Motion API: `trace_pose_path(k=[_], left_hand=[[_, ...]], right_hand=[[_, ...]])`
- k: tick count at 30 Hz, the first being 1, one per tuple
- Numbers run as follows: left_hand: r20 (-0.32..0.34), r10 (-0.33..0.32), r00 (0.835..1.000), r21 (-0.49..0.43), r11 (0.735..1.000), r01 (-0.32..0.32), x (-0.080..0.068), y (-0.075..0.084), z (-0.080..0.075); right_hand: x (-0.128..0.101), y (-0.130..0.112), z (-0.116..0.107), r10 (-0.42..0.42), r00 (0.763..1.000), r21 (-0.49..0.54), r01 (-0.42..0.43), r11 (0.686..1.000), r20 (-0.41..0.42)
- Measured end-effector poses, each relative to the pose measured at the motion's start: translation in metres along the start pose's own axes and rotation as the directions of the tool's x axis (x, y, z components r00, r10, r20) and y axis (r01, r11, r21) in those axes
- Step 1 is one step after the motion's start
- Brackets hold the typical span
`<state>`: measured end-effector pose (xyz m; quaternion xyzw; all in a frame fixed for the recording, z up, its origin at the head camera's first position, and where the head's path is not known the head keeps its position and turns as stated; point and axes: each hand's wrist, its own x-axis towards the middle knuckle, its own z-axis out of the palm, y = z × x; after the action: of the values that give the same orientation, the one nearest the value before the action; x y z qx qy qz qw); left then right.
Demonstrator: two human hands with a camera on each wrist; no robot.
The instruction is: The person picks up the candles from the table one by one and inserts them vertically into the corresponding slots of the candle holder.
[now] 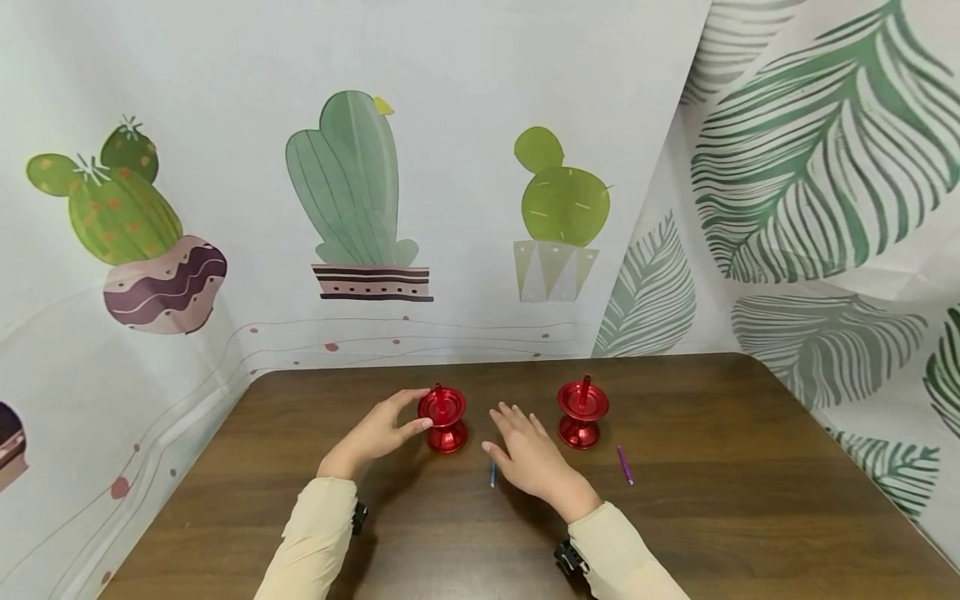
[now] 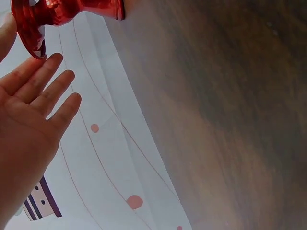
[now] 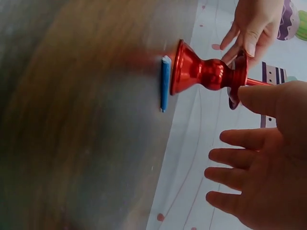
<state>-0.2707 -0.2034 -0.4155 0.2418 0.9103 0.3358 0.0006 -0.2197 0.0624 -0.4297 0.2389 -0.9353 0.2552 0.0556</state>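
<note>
Two shiny red candlesticks stand upright on the table, each with a wide dish and a thin red stem on top. At the left candlestick [image 1: 447, 437], my left hand [image 1: 380, 430] holds the dish rim between thumb and index finger, the other fingers spread loosely. My right hand [image 1: 531, 458] hovers to its right, palm down, fingers extended, holding nothing. A thin blue candle-like stick [image 3: 165, 84] with a whitish end lies by the left candlestick's base. In the head view, the right hand partly covers it. The right candlestick [image 1: 580, 432] stands beyond the right fingertips.
A thin purple stick [image 1: 625, 465] lies right of the right candlestick. The dark wooden table [image 1: 712, 500] meets a cloth backdrop [image 1: 465, 208] printed with cacti and leaves along its far edge.
</note>
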Motion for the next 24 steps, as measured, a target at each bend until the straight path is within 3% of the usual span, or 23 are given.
trace_pose_path(k=[6,14,24], left_hand=[[-0.003,0.000,1.000,-0.005,1.000,0.000,0.0003,-0.0008,0.0005],[-0.001,-0.005,1.000,-0.008,1.000,0.005,0.0002,-0.0007,0.0005],[0.001,-0.017,1.000,-0.025,1.000,0.017,-0.0003,0.0009,-0.0001]], right_hand=[[0.0005,-0.0026,0.0051,0.066,0.995,-0.010,-0.065,0.998,0.072],[-0.0009,-0.0057,0.0073,0.171,0.971,-0.048,-0.165,0.985,0.169],[-0.0003,-0.0050,0.0098,0.189,0.962,-0.113,-0.169,0.979,0.198]])
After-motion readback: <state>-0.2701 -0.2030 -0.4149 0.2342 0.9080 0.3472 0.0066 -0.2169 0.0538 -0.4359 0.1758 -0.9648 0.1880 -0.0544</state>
